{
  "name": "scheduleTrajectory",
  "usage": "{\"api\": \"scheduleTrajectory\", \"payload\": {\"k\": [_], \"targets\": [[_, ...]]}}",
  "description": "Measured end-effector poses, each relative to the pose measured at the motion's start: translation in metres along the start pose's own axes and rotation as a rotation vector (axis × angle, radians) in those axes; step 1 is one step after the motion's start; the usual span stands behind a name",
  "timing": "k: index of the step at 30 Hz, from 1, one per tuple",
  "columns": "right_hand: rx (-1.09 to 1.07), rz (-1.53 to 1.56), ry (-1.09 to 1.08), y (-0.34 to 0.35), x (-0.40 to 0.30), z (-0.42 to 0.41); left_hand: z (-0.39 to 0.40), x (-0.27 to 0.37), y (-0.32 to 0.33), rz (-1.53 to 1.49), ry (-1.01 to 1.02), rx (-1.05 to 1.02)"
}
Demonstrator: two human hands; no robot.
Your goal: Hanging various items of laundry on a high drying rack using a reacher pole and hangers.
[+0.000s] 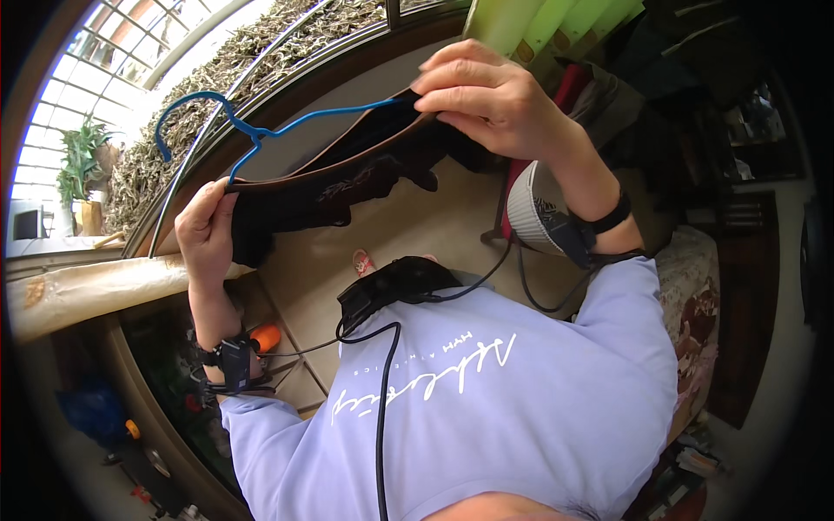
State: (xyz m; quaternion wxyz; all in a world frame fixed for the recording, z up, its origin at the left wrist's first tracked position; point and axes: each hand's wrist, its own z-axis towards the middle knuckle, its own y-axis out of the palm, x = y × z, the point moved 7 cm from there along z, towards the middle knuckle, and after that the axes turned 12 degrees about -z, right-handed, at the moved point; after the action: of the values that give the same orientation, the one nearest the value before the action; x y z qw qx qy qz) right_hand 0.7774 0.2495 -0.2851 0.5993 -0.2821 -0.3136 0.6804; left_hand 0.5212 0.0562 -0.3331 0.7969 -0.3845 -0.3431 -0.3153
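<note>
A dark garment (306, 207) with a brown edge is stretched between my two hands. My left hand (207, 228) pinches its edge at one end, where the lower arm of a blue clothes hanger (257, 130) meets the cloth. At the other end, my right hand (485, 98) grips the edge beside the hanger's upper arm, whose tip goes in behind the cloth. The hanger's hook points to the left, towards the window. The lower part of the garment hangs down in folds, and its far side is partly hidden.
Beyond the hands is a window frame (339, 49) with dried plant matter outside it. A green curtain (554, 26) hangs at the top. A ribbed white container (531, 208) stands under my right forearm. Black cables (389, 365) run over my shirt and to both wrists.
</note>
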Motion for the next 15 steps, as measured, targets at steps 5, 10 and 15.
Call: {"api": "scheduleTrajectory", "payload": {"k": [5, 10, 15], "targets": [[0.089, 0.255, 0.325, 0.004, 0.048, -0.02, -0.016, -0.031, -0.018, -0.225, -0.072, 0.147], [-0.103, 0.461, 0.746, 0.058, 0.065, -0.074, -0.026, -0.043, -0.031, -0.336, -0.115, 0.199], [-0.017, 0.275, 0.81, 0.069, 0.069, -0.073, -0.03, -0.053, -0.038, -0.339, -0.112, 0.175]]}}
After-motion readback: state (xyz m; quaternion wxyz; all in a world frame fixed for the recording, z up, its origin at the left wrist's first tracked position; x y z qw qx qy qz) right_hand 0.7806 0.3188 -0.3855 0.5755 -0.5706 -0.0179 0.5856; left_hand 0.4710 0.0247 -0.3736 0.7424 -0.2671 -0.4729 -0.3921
